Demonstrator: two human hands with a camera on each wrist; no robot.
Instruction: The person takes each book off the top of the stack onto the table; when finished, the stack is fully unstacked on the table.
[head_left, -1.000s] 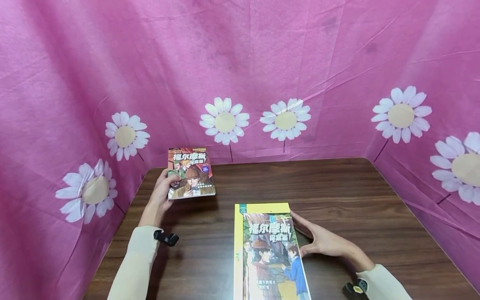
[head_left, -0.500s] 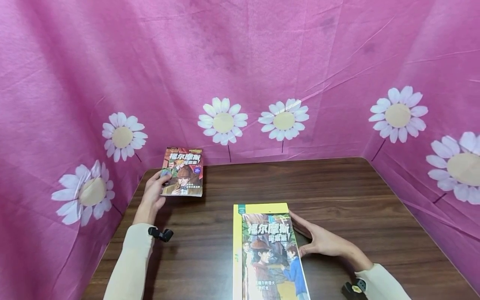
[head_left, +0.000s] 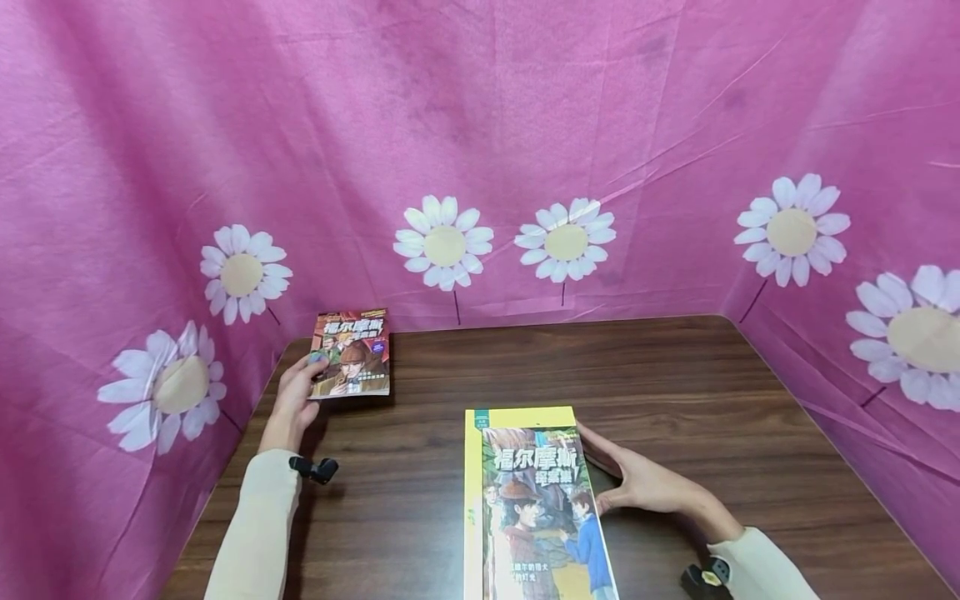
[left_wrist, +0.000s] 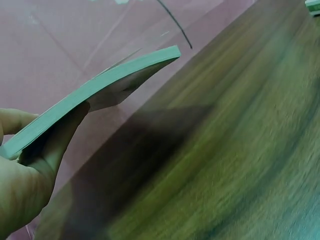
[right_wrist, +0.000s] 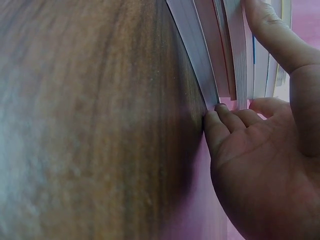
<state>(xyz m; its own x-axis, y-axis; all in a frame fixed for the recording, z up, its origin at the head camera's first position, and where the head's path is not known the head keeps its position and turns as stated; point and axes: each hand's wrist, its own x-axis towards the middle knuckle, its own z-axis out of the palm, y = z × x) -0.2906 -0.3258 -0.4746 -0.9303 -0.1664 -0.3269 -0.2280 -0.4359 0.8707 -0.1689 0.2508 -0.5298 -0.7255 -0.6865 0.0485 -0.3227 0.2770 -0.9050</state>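
Note:
My left hand (head_left: 294, 398) grips a red-covered paperback book (head_left: 351, 360) by its left edge at the table's far left corner, thumb on the cover. In the left wrist view the book (left_wrist: 95, 86) bends slightly and hangs above the table, fingers beneath it. A stack of books lies at the front middle, topped by an illustrated paperback (head_left: 540, 508) with a larger yellow book (head_left: 536, 416) showing under it. Against the stack's right side, my right hand (head_left: 651, 479) rests with extended fingers; the right wrist view shows its fingertips touching the page edges (right_wrist: 240, 55).
The brown wooden table (head_left: 660, 375) is bordered at the back and sides by a pink curtain (head_left: 495, 125) printed with white daisies. A dark wrist camera (head_left: 313, 470) sits on the left wrist, and another camera (head_left: 705, 577) on the right.
My left hand has moved left with the red-covered book, which is now nearer the far left corner and slightly lower in the head view. The right hand and the stack stay in place.

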